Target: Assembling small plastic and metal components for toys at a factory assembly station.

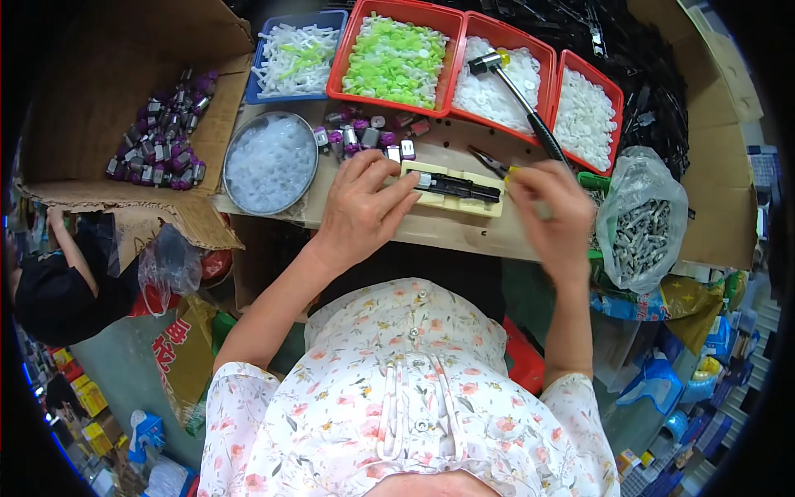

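Note:
A cream block-shaped fixture [458, 206] lies on the work board, with a long black plastic housing [464, 187] set in it. A small silver motor [425, 180] sits at the housing's left end. My left hand [364, 199] is closed there, thumb and fingertips on the motor end of the housing. To the right, my right hand [553, 207] is smeared by motion, and its finger positions are unclear. It is beside pliers [490, 162] with dark jaws and a yellow handle, partly hidden by the hand. Whether it grips them I cannot tell.
Loose purple-ended motors [356, 137] lie behind the fixture; more fill a cardboard box [219, 108]. A round bowl [272, 207], red bins [397, 103] of small plastic parts and a hammer [530, 112] surround the work spot. A bag of metal parts [642, 236] stands right.

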Available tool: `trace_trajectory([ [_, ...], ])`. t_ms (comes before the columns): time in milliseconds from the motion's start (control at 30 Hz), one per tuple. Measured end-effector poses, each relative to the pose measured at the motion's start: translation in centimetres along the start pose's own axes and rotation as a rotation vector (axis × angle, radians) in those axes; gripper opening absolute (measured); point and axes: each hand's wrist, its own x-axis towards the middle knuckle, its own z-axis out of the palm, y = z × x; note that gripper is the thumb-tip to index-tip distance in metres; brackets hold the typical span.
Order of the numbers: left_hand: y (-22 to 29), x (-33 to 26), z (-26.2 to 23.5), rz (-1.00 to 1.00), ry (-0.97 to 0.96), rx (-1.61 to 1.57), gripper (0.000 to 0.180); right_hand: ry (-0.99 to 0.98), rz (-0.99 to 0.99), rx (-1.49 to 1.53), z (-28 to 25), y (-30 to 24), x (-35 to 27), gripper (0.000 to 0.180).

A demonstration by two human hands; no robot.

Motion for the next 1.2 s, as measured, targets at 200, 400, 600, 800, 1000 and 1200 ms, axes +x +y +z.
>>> trace_trajectory([
  [200, -0.7, 4.7, -1.6, -0.062, 0.111, -0.053, 0.020, 0.208, 0.393, -0.341, -7.5, 6.2, -5.9, 0.007],
  [400, -4.8, 9.9, -0.3, -0.081, 0.009, 0.112, 0.013, 0.017, 0.434, -0.528, -6.6, 9.3, -8.2, 0.011],
  [600, -7.2, 12.3, 2.0, -0.086, -0.221, 0.249, 0.013, -0.005, 0.458, -0.500, -7.0, 9.1, -7.7, 0.010],
  [800, -7.4, 13.3, 2.1, -0.061, -0.304, 0.276, 0.014, 0.051, 0.385, -0.526, -7.1, 9.6, -7.9, 0.009],
  [1000, -7.2, 12.6, 1.3, -0.049, -0.016, 0.101, 0.009, 0.040, 0.375, -0.476, -6.9, 9.4, -7.7, 0.010],
  [1200, -2.1, 10.8, -0.7, -0.181, 0.085, -0.145, 0.011, 0.037, 0.387, -0.507, -6.7, 9.5, -7.5, 0.008],
])
